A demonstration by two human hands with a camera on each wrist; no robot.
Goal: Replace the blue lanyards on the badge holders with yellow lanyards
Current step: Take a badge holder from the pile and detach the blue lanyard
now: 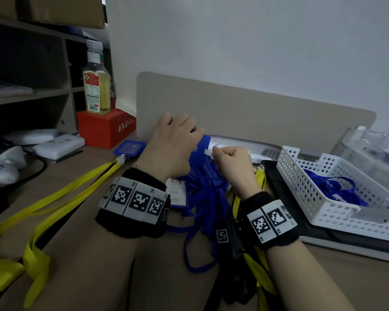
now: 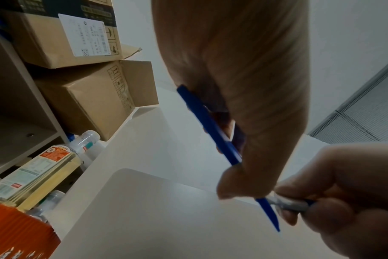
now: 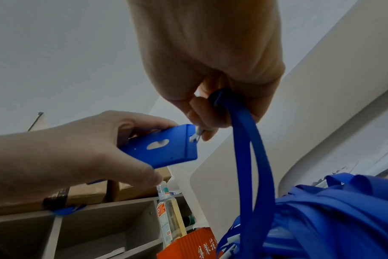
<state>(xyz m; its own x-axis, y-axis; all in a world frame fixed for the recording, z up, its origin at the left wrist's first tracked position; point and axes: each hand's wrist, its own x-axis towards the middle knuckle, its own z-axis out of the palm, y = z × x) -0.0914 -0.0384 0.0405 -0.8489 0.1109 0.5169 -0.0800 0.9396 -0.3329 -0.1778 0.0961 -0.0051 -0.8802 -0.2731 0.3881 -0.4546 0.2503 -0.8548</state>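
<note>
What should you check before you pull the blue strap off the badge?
1. Left hand holds the blue badge holder firmly: ok.
2. Right hand pinches the white clip at the holder's edge: ok.
3. Clip already unhooked from the holder: cannot tell.
4. Blue lanyard hangs free of the blue pile below: cannot tell.
5. White basket ready on the right for the removed strap: ok.
6. Yellow lanyards within reach on the desk: ok.
</note>
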